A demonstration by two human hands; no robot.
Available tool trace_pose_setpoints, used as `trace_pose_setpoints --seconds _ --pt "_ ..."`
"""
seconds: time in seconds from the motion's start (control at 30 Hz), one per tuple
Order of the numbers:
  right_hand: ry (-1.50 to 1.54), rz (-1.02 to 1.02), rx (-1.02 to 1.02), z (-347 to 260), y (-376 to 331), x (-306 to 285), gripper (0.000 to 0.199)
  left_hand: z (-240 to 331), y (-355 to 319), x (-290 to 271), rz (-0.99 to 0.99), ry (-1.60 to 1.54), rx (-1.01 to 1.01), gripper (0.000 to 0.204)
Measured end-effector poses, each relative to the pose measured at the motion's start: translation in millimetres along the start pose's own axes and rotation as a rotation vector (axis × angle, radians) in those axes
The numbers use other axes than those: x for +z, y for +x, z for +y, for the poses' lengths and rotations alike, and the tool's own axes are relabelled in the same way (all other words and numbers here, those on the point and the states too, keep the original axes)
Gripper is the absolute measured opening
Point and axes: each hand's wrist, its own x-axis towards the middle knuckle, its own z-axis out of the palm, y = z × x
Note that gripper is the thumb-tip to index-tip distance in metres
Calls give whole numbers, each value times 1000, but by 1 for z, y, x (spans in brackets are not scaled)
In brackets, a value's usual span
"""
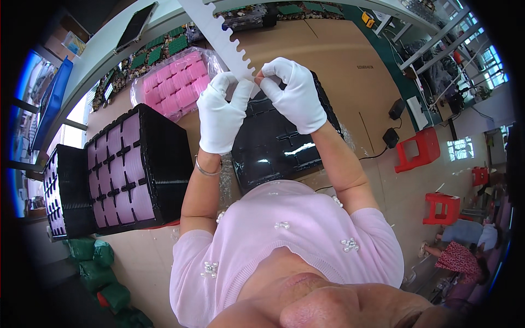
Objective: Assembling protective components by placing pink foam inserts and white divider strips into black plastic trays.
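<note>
White-gloved hands at the lower end of a notched strip, above a tray.
My left hand (223, 115) pinches the lower end of a flat white strip with rounded notches along one edge (221, 41); my right hand (293, 97) has thumb and forefinger together beside that end, contents unclear. Below: a glossy black plastic tray (262, 143) on brown cardboard (342, 71). Farther left: pink pieces in clear plastic wrap (175, 87) and stacked black trays with lilac panels (117, 169).

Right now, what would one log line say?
left hand: white-gloved, at lower end of white notched strip; right hand: white-gloved, close beside it; below: black tray
</note>
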Motion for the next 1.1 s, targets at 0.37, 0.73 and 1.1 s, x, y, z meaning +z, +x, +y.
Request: trace_pose_setpoints --seconds 0.37,0.73,1.1 --pt "-186 272 -135 65 -48 -15 18 -15 17 -16 247 -91 10 7" --pt "-582 -240 489 306 -40 -81 17 -41 1 -43 402 135 -47 11" --pt "-696 -461 597 337 -51 -57 14 -38 6 -32 395 113 -24 11"
